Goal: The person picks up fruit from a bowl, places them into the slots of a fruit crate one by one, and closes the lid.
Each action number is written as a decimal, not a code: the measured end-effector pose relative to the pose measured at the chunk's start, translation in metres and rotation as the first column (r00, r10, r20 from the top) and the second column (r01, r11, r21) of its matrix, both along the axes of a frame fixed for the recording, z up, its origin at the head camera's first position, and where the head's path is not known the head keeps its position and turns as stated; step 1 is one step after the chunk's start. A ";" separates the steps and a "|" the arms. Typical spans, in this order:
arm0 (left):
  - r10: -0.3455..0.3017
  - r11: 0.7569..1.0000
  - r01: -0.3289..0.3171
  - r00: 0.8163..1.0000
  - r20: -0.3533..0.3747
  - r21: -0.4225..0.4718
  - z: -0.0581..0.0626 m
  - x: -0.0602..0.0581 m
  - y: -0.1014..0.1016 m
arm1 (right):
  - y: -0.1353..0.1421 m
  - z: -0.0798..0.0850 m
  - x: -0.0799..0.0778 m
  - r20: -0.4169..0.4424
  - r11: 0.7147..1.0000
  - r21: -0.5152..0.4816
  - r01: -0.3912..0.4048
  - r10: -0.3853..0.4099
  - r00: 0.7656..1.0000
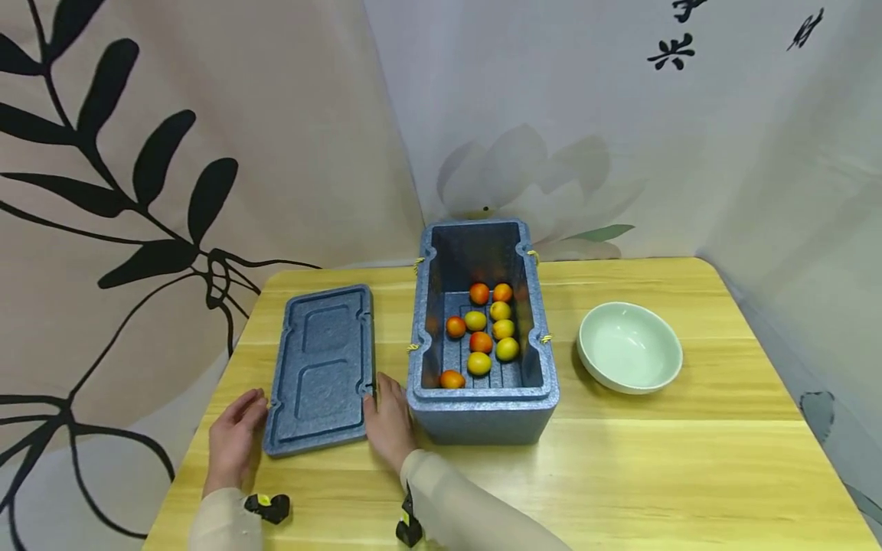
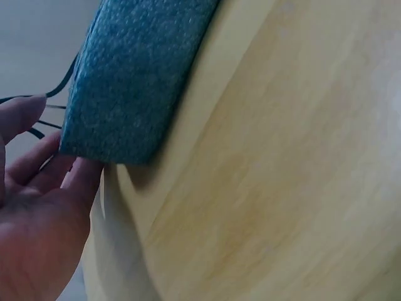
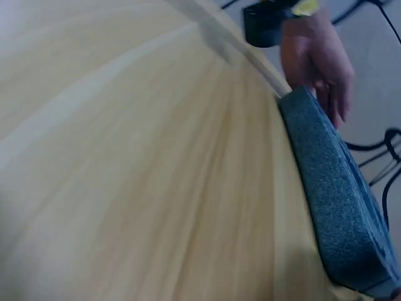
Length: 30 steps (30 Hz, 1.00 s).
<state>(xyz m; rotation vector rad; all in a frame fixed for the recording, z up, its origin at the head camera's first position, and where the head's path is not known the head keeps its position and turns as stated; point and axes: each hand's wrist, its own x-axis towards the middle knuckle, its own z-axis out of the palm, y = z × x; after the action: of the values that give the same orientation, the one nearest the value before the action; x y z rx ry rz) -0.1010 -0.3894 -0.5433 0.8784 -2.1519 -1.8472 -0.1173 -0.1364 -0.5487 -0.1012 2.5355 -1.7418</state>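
Note:
A blue-grey foam lid [image 1: 318,367] lies on the table's left side, its recessed face up. My left hand [image 1: 237,436] is at the lid's near left edge, the fingers loosely extended. In the left wrist view the fingertips [image 2: 78,175] are right at the lid's edge, with the thumb standing apart. My right hand [image 1: 391,421] lies along the lid's right edge, in the gap between lid and box, fingers pointing away from me. The right wrist view shows the lid's side [image 3: 332,194], with most of the right hand out of sight.
An open blue-grey foam box [image 1: 475,421] stands right of the lid. Several small yellow fruits [image 1: 478,363] and orange-red fruits [image 1: 480,342] lie on its floor. A pale green bowl [image 1: 630,348] sits to the right on the wooden table [image 1: 689,474]. A patterned curtain hangs behind.

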 end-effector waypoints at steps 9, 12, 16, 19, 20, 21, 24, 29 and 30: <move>-0.088 0.996 0.088 0.996 0.026 -0.029 -0.007 -0.002 -0.003 | -0.005 -0.002 -0.012 0.124 0.981 -0.178 0.078 -0.057 0.991; -0.089 0.994 0.094 0.992 0.089 -0.059 -0.005 0.000 -0.004 | -0.007 -0.004 -0.014 0.133 0.971 -0.223 0.083 -0.054 0.990; -0.071 0.997 0.071 0.994 0.089 0.001 -0.004 0.003 -0.005 | -0.009 -0.008 -0.015 0.098 0.963 -0.246 0.107 -0.085 0.992; -0.042 0.995 0.039 0.998 0.035 0.093 -0.006 0.004 -0.004 | -0.008 -0.008 -0.016 0.076 0.964 -0.238 0.119 -0.104 0.992; -0.037 0.994 0.034 0.999 0.023 0.100 -0.006 0.005 -0.004 | -0.008 -0.008 -0.016 0.071 0.963 -0.240 0.120 -0.106 0.992; -0.031 0.993 0.030 0.999 0.009 0.111 -0.007 0.006 -0.003 | -0.007 -0.008 -0.016 0.070 0.962 -0.246 0.120 -0.106 0.992; -0.016 0.993 0.014 1.000 0.016 0.117 -0.006 0.011 -0.003 | -0.006 -0.004 -0.013 0.084 0.961 -0.252 0.112 -0.094 0.992; -0.002 0.991 -0.005 0.999 0.053 0.133 0.002 0.021 -0.007 | -0.005 0.010 -0.004 0.066 0.971 -0.221 0.089 -0.076 0.995; 0.002 0.989 -0.009 0.999 0.050 0.145 0.005 0.023 -0.008 | -0.005 0.014 -0.003 0.056 0.974 -0.210 0.086 -0.075 0.996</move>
<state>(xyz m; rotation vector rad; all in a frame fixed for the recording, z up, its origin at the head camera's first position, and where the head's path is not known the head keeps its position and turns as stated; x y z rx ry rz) -0.0780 -0.3972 -0.5382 0.9683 -2.0608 -2.0213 -0.1201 -0.1414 -0.5350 0.0337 2.3438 -2.0158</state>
